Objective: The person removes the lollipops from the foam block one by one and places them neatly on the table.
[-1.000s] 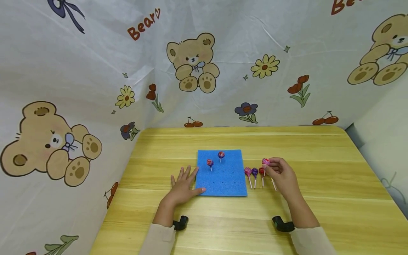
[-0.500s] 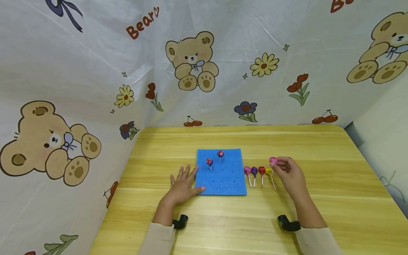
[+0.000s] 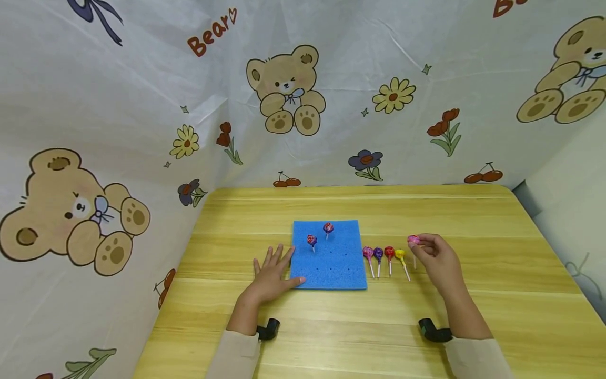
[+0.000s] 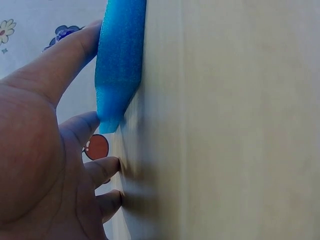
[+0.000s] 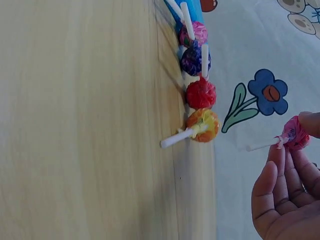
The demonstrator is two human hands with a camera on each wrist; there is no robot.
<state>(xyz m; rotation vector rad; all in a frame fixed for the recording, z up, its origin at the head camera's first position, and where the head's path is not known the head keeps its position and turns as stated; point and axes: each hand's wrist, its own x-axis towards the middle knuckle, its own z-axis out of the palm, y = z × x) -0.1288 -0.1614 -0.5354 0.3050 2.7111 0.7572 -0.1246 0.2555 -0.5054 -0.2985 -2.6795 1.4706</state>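
A blue foam board (image 3: 326,273) with small holes lies on the table, and two lollipops, one near the back (image 3: 328,228) and one further left (image 3: 311,240), stand upright in it. My left hand (image 3: 271,279) rests at the board's left edge, fingers spread, its thumb on the front left corner. With thumb and fingers my right hand (image 3: 440,260) pinches a pink lollipop (image 5: 296,134) by its wrapped head, the white stick free. Left of that hand lie a yellow lollipop (image 3: 400,254), a red lollipop (image 3: 389,252), a purple lollipop (image 3: 378,253) and another pink lollipop (image 3: 368,253) in a row.
The row of lollipops lies just right of the foam board on the wooden table (image 3: 331,331). A white cloth (image 3: 341,63) printed with bears and flowers hangs behind and to the left. Black wrist mounts (image 3: 269,329) show below both hands.
My right hand has moved to the right with the pink lollipop, from above the red one to beyond the yellow one, which shows fully now. The left hand stays in place.
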